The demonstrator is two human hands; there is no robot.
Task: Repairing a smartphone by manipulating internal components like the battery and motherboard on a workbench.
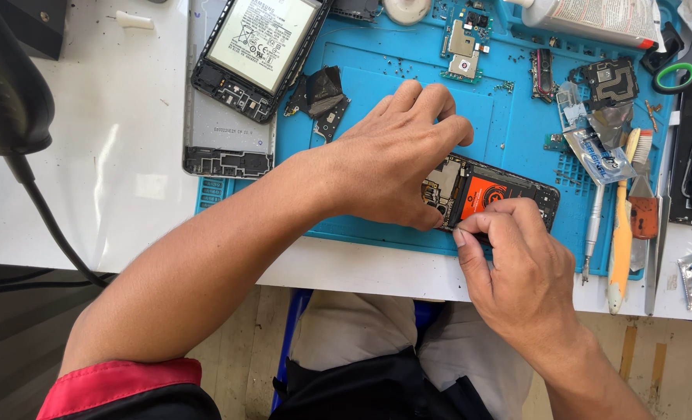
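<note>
An opened black phone with an orange battery lies on the blue work mat near the table's front edge. My left hand presses down on the phone's left end, thumb at its near edge. My right hand pinches at the phone's near edge by the battery, fingertips closed together; whether a small tool is in them is hidden.
A second opened phone with a white battery lies on a grey back cover at the upper left. Loose boards, screws, tweezers, a yellow brush and green-handled scissors crowd the mat's right side. A black hot-air tool sits far left.
</note>
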